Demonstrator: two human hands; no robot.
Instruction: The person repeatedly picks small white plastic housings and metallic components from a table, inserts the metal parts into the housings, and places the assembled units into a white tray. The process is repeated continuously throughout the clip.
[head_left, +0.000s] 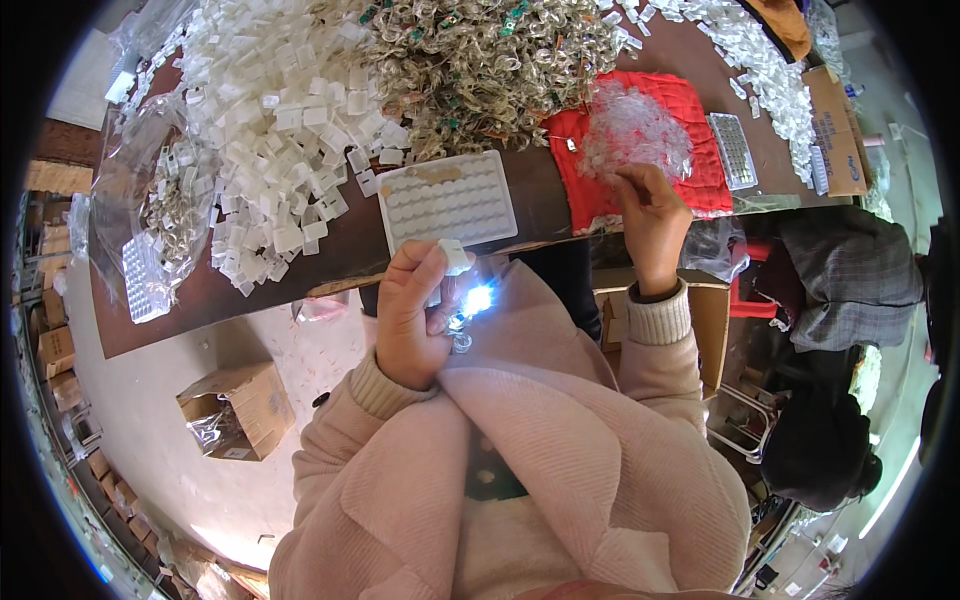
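One small white plastic cap is pinched between the thumb and forefinger of the left hand, held just below the near edge of the surface. Directly beneath it, in the same hand, sits one small lit part giving off a bright blue-white glow; its exact shape cannot be made out through the glare. The left hand is closed around both items.

The right hand reaches onto one red cloth on the surface, fingers curled narrow into one heap of clear plastic pieces. Whether a piece is gripped cannot be told.

Between the two hands lies one white tray with rows of round pockets, flat at the surface edge. A second, smaller clear tray lies just right of the red cloth. A third tray lies at the far left, inside a clear plastic bag.

Further back, three bulk piles occupy the surface: one of white square caps, far too many to count; one of tangled metallic parts; one of clear pieces along the right edge.

One open cardboard box stands on the floor at the left. A second cardboard box sits at the right end of the surface. One other person is seated at lower right.
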